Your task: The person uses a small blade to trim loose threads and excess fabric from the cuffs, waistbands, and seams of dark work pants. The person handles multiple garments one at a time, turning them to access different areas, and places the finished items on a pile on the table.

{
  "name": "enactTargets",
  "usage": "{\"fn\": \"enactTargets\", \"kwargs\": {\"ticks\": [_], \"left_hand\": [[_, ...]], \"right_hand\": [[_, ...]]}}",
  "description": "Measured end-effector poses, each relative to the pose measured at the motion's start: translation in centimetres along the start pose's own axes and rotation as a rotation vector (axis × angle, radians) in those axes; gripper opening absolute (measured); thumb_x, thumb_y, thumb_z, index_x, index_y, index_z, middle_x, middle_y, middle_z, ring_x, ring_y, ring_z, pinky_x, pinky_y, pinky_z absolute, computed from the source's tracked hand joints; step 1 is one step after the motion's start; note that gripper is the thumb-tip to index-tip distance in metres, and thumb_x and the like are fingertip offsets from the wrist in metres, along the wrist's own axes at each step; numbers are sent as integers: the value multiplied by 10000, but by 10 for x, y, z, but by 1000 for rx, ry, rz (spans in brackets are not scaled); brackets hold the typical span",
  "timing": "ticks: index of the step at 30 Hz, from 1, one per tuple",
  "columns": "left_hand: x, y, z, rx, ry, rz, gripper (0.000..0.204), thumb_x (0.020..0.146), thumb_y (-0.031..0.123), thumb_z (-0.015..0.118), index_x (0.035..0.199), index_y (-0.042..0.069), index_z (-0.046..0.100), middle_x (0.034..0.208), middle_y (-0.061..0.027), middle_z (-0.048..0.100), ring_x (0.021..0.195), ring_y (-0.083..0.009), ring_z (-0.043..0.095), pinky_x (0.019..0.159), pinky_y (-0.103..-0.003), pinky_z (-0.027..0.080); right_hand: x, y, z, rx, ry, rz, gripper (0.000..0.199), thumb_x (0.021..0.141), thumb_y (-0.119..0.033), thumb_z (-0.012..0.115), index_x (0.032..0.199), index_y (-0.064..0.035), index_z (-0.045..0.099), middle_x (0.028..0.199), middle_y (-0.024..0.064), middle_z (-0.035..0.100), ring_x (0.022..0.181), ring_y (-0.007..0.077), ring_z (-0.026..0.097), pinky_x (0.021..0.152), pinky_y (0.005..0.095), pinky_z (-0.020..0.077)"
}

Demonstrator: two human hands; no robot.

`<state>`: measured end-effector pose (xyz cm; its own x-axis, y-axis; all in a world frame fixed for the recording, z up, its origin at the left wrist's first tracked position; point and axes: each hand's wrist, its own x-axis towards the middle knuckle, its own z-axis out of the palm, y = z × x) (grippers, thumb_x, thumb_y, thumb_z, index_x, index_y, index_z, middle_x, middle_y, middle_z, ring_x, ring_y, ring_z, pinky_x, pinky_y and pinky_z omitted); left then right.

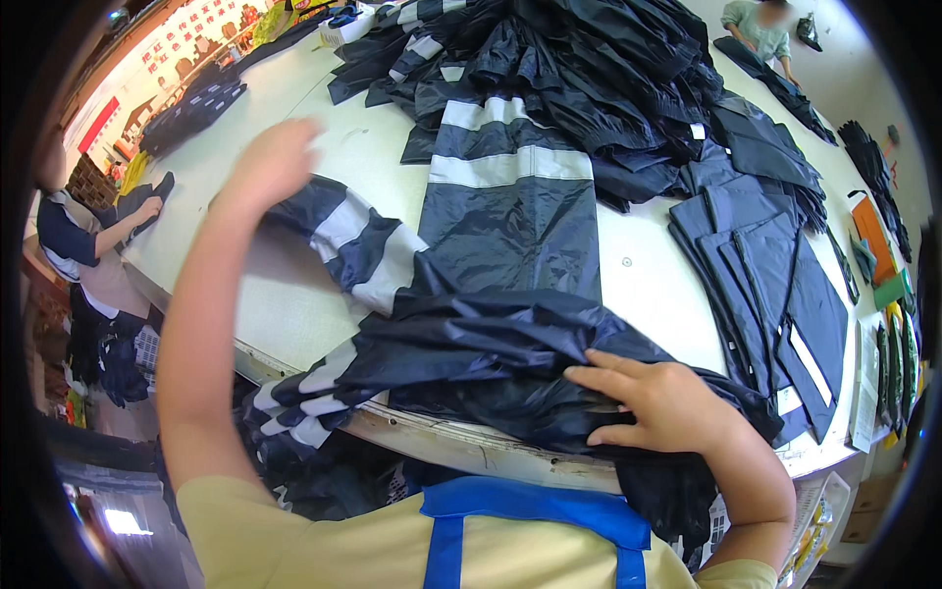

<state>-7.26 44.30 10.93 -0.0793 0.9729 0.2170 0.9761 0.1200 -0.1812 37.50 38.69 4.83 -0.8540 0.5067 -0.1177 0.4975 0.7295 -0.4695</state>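
Dark navy rain trousers with silvery-grey bands lie bunched along the table's near edge. My right hand (653, 398) rests on their crumpled dark fabric (481, 339), fingers stretched out and apart. One banded leg (368, 245) bends up and left toward my left hand (275, 162), which is raised over the table and smeared by motion. Whether those fingers hold the leg's end cannot be made out. Beyond the bunched fabric, another banded leg (510, 211) lies flat, pointing away from me. Further banded fabric (304, 398) hangs over the edge at the left.
A big heap of dark garments (589, 79) covers the far middle of the white table (638, 270). Folded dark garments (751, 265) are stacked at the right. One person (88, 231) handles dark cloth at the left; another (760, 34) works at the far right.
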Motion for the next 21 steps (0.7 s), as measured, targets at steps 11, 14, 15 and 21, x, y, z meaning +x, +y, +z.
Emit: {"fn": "enactTargets", "kwargs": {"ticks": [11,14,15,21], "left_hand": [[115,150,117,-1653,22,-50,164,796,-6,535,954,-19,578,784,-41,586,658,-144,548,618,-289,454],[27,163,40,-1397,14,320,128,782,-9,530,896,36,568,704,-10,547,623,-105,490,568,-288,410],[1,170,33,-1277,52,453,132,768,-4,531,880,55,568,682,-27,539,602,-128,504,562,-303,416],[-98,212,28,-877,-60,1136,113,697,104,600,763,77,511,687,-81,523,677,-290,573,586,-382,467]], "right_hand": [[-8,13,-14,481,154,132,553,762,-269,732,1247,-83,543,1249,134,554,701,118,614,608,236,500],[10,19,-32,842,723,179,570,798,-263,667,1283,-29,479,1188,106,573,556,23,451,469,170,371],[21,22,-38,848,786,156,600,798,-276,659,1304,-32,447,1204,102,563,558,26,446,466,169,361],[88,20,-28,480,604,308,949,636,-365,822,1361,-7,324,1336,225,451,1098,319,550,836,372,487]]}}
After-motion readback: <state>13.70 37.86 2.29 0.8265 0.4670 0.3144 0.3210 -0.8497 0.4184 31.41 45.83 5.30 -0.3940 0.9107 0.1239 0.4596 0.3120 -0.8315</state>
